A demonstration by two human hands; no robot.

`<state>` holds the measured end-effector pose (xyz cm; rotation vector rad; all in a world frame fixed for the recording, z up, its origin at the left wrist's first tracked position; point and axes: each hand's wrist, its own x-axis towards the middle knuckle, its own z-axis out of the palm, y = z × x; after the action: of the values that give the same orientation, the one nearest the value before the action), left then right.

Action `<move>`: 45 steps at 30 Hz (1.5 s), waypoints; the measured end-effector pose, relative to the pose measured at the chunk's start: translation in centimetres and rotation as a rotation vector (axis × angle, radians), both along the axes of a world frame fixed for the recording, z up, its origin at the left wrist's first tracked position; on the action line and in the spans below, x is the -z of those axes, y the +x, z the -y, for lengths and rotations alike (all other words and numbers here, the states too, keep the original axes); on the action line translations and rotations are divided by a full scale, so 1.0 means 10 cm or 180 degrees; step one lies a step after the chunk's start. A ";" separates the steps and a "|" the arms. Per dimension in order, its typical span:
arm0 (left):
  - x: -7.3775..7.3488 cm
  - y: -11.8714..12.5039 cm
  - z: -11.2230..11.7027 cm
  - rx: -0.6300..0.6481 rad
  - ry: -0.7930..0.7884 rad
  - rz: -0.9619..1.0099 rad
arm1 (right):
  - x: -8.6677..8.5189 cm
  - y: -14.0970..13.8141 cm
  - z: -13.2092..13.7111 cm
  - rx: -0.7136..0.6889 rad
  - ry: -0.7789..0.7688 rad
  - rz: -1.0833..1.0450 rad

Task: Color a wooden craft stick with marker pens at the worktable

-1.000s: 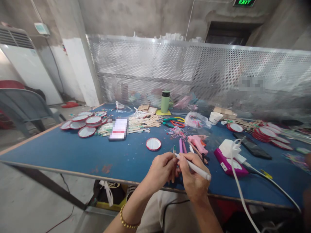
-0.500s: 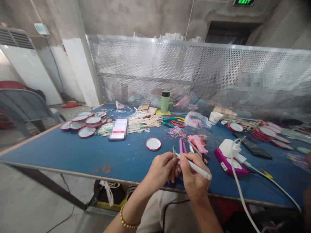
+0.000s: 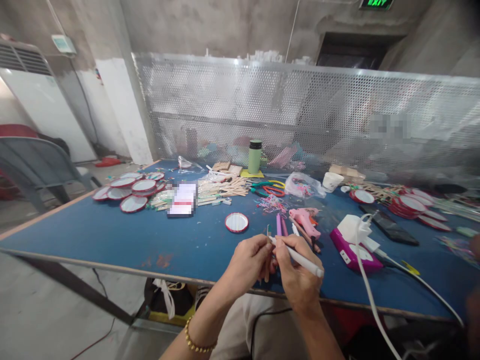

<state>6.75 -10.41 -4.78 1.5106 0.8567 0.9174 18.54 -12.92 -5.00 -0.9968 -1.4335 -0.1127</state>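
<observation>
My left hand [image 3: 248,264] is closed around a thin wooden stick [image 3: 267,254] held upright over the near edge of the blue table [image 3: 112,232]. My right hand [image 3: 298,277] grips a white pen [image 3: 300,259] with its tip against the upper part of the stick. Both hands meet just in front of my body. A gold bead bracelet sits on my left wrist. Beyond the hands lie purple and pink markers [image 3: 279,225] and a pink glue gun [image 3: 305,220].
A single red-rimmed round mirror [image 3: 237,222] lies ahead of my hands; more are stacked far left [image 3: 129,190] and far right [image 3: 408,204]. Wooden sticks, scissors [image 3: 268,188], a green bottle [image 3: 255,157], a paper cup, a purple power bank with white charger and cable [image 3: 356,240] and a phone crowd the table.
Nothing has moved noticeably; the pen's rear end has shifted very slightly in my right hand.
</observation>
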 end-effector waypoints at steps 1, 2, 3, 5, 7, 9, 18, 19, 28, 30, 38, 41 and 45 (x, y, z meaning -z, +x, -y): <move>0.00 0.00 0.00 -0.0008 0.0010 -0.0005 | 0.00 0.00 0.00 0.0003 -0.0011 0.0007; 0.00 0.00 0.00 -0.0011 0.0017 -0.0008 | 0.01 0.00 0.00 0.0011 -0.0027 0.0014; 0.00 0.00 0.00 -0.0007 0.0019 -0.0010 | 0.01 0.01 0.00 0.0019 -0.0047 0.0019; 0.00 0.00 0.00 0.0013 0.0003 -0.0001 | 0.02 0.01 0.00 0.0023 -0.0059 0.0018; 0.00 0.00 0.00 0.0026 -0.0014 0.0010 | 0.02 0.01 0.00 0.0023 -0.0048 0.0004; 0.01 0.00 0.00 0.0015 -0.0012 0.0001 | 0.01 0.01 0.00 0.0032 -0.0037 -0.0006; 0.00 0.00 0.00 0.0027 -0.0029 0.0015 | 0.01 0.01 0.00 0.0018 -0.0101 -0.0010; -0.01 0.00 0.00 0.0030 -0.0036 0.0020 | 0.01 0.01 0.01 0.0011 -0.0106 -0.0030; 0.01 0.00 0.00 -0.0015 -0.0018 0.0030 | 0.00 0.00 0.00 -0.0024 -0.0059 0.0043; 0.01 0.00 0.00 0.0003 -0.0026 0.0045 | 0.00 0.00 0.00 -0.0042 -0.0036 0.0033; 0.02 0.00 0.00 0.0093 -0.0062 0.0154 | -0.01 0.00 0.02 -0.0086 -0.0053 -0.0055; 0.03 0.00 0.00 0.0098 -0.0070 0.0183 | -0.01 0.00 0.02 -0.0061 -0.0036 -0.0017; 0.03 0.00 0.00 0.0063 -0.0019 0.0109 | 0.00 0.00 0.01 -0.0037 0.0001 0.0050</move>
<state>6.77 -10.41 -5.07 1.4916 0.8177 0.9228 18.56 -13.06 -4.98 -0.9892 -1.4533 -0.1124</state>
